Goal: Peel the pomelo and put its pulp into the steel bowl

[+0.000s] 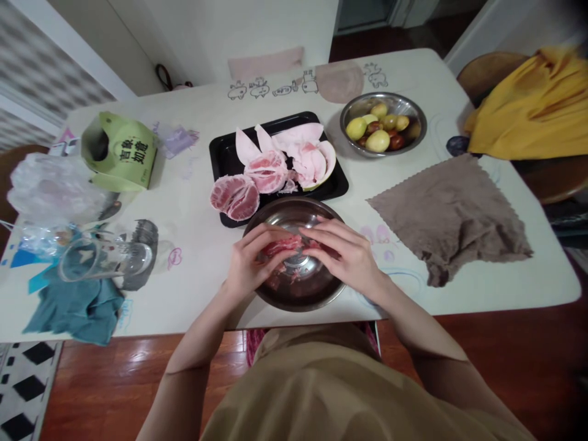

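Both hands are over a steel bowl (294, 211) at the table's near edge. My left hand (250, 263) and my right hand (346, 254) pinch a piece of pink pomelo flesh (282, 246) between their fingertips, above the bowl. Bits of pink pulp lie in the bowl's bottom. Just behind the bowl a black tray (220, 156) carries peeled pomelo segments (235, 196) and pink-white peel (305, 153).
A steel bowl of green and red fruits (383, 124) stands at the back right. A brown cloth (452, 217) lies on the right. On the left are a green carton (120, 152), a clear glass jug (103, 260) lying on a teal cloth (76, 306), and plastic bags (48, 190). Yellow fabric (535, 104) covers a chair.
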The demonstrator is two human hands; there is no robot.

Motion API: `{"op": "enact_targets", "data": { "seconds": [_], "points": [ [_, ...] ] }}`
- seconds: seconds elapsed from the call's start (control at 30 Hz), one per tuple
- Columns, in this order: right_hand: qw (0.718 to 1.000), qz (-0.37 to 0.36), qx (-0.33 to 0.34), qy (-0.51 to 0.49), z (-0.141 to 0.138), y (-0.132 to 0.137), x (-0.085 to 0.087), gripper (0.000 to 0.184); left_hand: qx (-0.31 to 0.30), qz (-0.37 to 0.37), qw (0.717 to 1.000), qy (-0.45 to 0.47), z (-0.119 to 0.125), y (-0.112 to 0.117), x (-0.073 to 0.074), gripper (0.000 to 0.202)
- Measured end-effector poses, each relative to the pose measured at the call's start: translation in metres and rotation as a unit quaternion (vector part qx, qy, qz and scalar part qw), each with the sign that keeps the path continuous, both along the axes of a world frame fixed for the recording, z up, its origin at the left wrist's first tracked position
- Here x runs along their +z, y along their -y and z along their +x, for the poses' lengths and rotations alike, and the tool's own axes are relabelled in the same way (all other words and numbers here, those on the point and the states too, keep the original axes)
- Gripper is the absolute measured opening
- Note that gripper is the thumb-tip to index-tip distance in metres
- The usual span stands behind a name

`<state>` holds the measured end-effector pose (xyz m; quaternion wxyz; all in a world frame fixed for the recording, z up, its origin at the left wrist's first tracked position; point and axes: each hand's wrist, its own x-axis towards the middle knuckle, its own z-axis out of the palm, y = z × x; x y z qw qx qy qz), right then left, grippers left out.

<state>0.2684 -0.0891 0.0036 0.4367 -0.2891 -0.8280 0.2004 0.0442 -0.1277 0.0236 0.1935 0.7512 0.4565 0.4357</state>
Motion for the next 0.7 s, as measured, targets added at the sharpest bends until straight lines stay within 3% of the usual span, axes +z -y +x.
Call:
{"op": "enact_targets", "data": {
  "seconds": [0.23,0.4,0.53,0.7],
  "points": [
    [0.999,-0.033,0.028,-0.019,-0.011,0.008,0.006,0.042,-0.004,0.017,1.000,0.021,-0.002,0.001,-0.004,0.050],
    [0.994,-0.089,0.014,-0.065,-0.016,0.013,0.012,0.023,-0.031,-0.002,0.998,0.062,-0.002,0.003,-0.011,0.066],
    [0.991,-0.102,-0.034,-0.076,-0.015,0.012,0.015,0.014,-0.018,-0.053,0.992,0.114,-0.001,0.003,-0.011,0.051],
    [0.996,-0.056,-0.002,-0.072,-0.016,0.012,0.013,0.035,0.002,-0.021,0.996,0.088,-0.001,0.004,-0.010,0.033]
  ]
}}
